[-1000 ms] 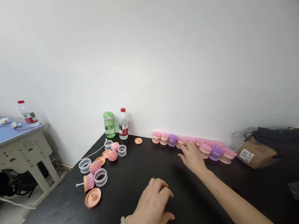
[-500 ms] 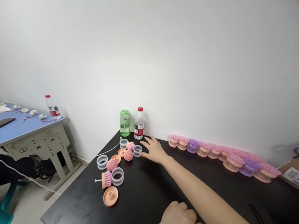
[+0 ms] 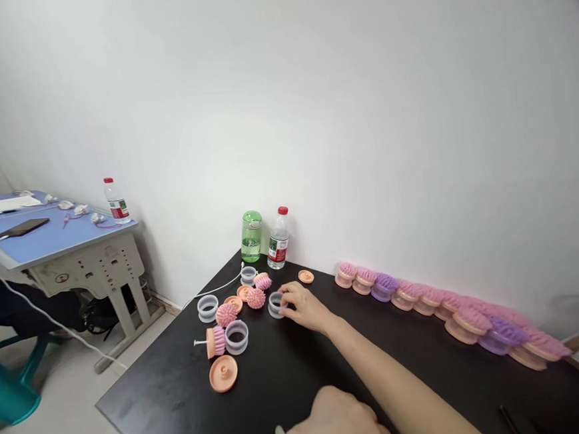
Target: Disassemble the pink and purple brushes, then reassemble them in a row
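Observation:
My right hand (image 3: 300,304) reaches over the black table, its thumb and fingers closed on the rim of a clear ring (image 3: 275,305). Near the bottom edge my left hand (image 3: 343,423), with a pale bracelet, is curled into a fist; what it may hold is hidden. Left of the ring lie a pink spiky piece (image 3: 256,298), another clear ring (image 3: 237,337) and a pink brush head on its side (image 3: 216,342) with a white pin sticking out. Nearer me is an orange disc (image 3: 223,373). Another orange disc (image 3: 305,276) lies beyond my right hand.
A green bottle (image 3: 251,237) and a water bottle (image 3: 278,239) stand by the wall. Pink and purple brushes (image 3: 416,295) line the wall at right. A dark stick (image 3: 510,421) lies at lower right. A white cable (image 3: 212,291) crosses the table's left edge.
My right hand has drawn back from the wall side and closed on the clear ring, which sits slightly farther from the pink spiky piece. The far orange disc is now uncovered. The view has shifted.

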The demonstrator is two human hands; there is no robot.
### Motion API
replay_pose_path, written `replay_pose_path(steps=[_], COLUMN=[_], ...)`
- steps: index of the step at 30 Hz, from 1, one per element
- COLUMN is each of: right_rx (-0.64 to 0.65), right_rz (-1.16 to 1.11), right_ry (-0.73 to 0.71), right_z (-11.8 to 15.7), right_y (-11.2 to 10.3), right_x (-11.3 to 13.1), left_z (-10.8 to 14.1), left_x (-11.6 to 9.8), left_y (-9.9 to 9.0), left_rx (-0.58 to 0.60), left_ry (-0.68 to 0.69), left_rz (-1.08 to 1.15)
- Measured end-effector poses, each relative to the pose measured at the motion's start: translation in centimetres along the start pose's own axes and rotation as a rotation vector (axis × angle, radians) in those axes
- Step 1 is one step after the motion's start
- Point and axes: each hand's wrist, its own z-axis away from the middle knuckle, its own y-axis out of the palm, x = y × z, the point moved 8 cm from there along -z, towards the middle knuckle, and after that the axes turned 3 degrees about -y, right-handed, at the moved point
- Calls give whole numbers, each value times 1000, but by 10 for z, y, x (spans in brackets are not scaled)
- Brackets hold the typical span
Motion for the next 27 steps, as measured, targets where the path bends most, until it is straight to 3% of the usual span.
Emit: replay_pose_path(steps=[2, 6, 9, 14, 20, 24, 27], right_rx=[-2, 2, 1, -10, -63, -99, -184], right_rz=[-2, -7, -19, -81, -106, -137, -204], right_ry=[23, 72, 100, 178, 210, 250, 292], right_z=[19, 69, 110, 165, 200, 217, 227], right_y=[-8, -28, -38, -43, -45, -49, -53], right_x=[3, 13, 28, 49, 70, 75, 70], left_z=[7, 31, 45, 47, 40, 38, 32], left_x=[7, 40, 65, 109, 150, 156, 145], left_y=[-28, -102, -130, -143, -135, -126, -120], left_rx=[-33, -368, -444, -443, -327, -263, -243], left_ry=[-75, -436, -654, -830, -989, -969, -875], left_rz=[35, 71, -148, -280, -323, -272, -183])
